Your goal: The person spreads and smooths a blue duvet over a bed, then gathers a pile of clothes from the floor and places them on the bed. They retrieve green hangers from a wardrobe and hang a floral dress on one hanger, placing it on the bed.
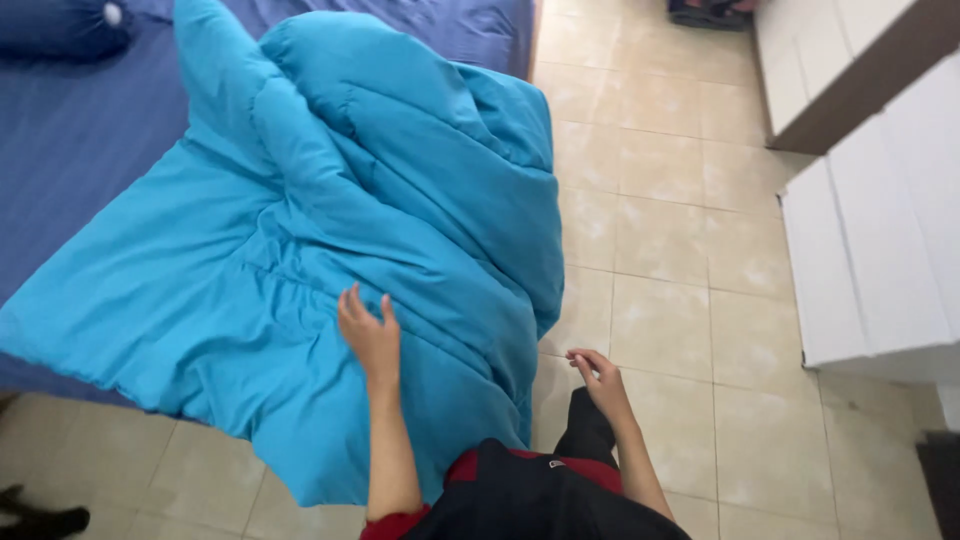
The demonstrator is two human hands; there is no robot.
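Left hand [368,335] grip open on turquoise duvet [330,240], right hand [598,378] loosely curled, empty, over tiled floor [670,250]

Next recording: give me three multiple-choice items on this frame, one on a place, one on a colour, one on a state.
1. Where does the left hand rest?
A. on the puffy turquoise quilted comforter
B. on the white cabinet
C. on the floor

2. What colour is the bed sheet under the comforter?
A. red
B. dark blue
C. white

3. How is the right hand?
A. gripping the comforter
B. holding a pillow
C. free over the beige tiled floor, holding nothing

Answers: 1 A, the palm lies on the comforter's fabric. 2 B, dark blue sheet shows at upper left. 3 C, it hangs apart from the comforter, fingers curled on nothing.
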